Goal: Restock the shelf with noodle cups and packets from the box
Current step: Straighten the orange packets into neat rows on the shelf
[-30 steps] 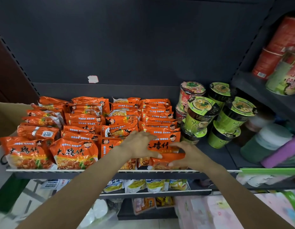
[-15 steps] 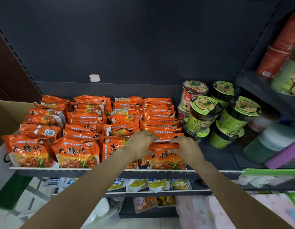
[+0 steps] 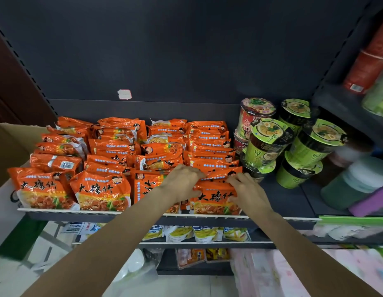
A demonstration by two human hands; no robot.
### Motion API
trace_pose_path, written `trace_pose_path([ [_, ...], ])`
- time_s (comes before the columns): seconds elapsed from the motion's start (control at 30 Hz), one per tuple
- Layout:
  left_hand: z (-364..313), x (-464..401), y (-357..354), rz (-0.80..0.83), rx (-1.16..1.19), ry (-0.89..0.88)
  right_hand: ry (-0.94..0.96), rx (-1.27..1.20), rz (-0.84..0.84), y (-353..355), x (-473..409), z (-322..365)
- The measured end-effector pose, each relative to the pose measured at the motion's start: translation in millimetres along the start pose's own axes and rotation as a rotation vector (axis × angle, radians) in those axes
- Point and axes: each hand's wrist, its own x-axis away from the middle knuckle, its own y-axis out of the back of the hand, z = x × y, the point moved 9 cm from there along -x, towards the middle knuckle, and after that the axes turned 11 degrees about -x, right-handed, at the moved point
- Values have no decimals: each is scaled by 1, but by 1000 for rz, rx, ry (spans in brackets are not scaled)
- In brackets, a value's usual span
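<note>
Packet [image 3: 216, 197] stands at the shelf [image 3: 282, 202] front edge, rightmost orange row. Left hand [image 3: 182, 182] and right hand [image 3: 244, 189] both pinch its top seam, likely to stand it upright, label out. Noodle cups [image 3: 270, 144] stacked just right.

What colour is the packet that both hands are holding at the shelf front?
Orange, with black characters; the packet shows best in the head view.
</note>
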Motion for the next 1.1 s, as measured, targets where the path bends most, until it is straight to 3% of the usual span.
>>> trace_pose_path([
  [0.13,3,-3,1,22,37,-8,-17,-87,-21,4,-5,3],
  [0.5,3,-4,-3,15,-28,-8,82,-16,-149,3,-4,14],
  [0.7,3,-2,-5,-28,-132,104,104,104,-2,-8,-9,11],
  [0.87,3,-13,-11,36,-278,160,81,219,-60,-12,-13,12],
  [0.97,1,-15,-11,9,-265,178,85,193,-119,-6,-15,10],
  [1.03,1,-14,-8,6,-210,170,128,198,-82,-2,-16,13],
  [1.1,2,-11,-2,-10,-111,163,133,54,-14,3,-21,12],
])
